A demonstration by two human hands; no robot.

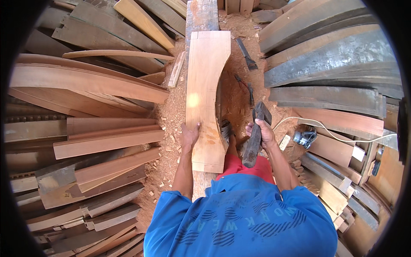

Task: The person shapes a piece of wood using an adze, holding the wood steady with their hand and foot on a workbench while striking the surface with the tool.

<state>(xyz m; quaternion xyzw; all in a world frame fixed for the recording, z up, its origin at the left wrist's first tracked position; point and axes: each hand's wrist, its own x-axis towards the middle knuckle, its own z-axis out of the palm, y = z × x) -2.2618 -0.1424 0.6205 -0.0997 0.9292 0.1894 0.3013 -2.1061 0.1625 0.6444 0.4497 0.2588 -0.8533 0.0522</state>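
In front of me a pale wooden board [203, 85] lies lengthwise on a worn plank bench [202, 17]. Its left side is straight, and a deep curve is cut into its right side. My left hand [189, 136] grips the board's left edge near its closer end, thumb on top and the other fingers mostly hidden. Off the board's right side, my right hand [264, 134] is closed around a dark, worn, blocky mallet-like tool [253, 147]. That tool is held above the ground, apart from the board; its exact kind is unclear.
Stacked boards [107, 143] crowd the left, and large curved planks [325, 64] fill the right. A dark flat-bladed tool [247, 55] and a chisel-like tool [251, 93] lie on sawdust beyond my right hand. A power tool [305, 138] rests near a pale cable [325, 127].
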